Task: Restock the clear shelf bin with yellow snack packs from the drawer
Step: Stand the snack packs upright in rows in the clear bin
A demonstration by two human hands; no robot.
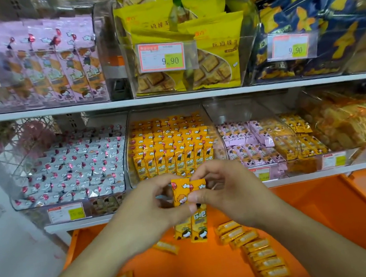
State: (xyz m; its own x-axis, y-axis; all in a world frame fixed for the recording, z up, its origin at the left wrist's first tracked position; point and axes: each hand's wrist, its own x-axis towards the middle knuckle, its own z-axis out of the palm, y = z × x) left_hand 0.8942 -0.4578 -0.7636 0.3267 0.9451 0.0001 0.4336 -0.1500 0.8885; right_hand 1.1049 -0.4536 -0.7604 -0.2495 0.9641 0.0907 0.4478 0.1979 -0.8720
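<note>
Two slim, glossy yellow snack packs [189, 205] are held upright side by side over the smooth orange drawer [321, 217], pinched at their upper halves by the left hand [149, 206] and right hand [228, 193], fingers curled round them. More flat foil packs [260, 253] are scattered lying down on the drawer floor. Just behind the hands, the clear shelf bin [128, 147], curved rigid plastic, is packed with upright rows of the same wrappers.
</note>
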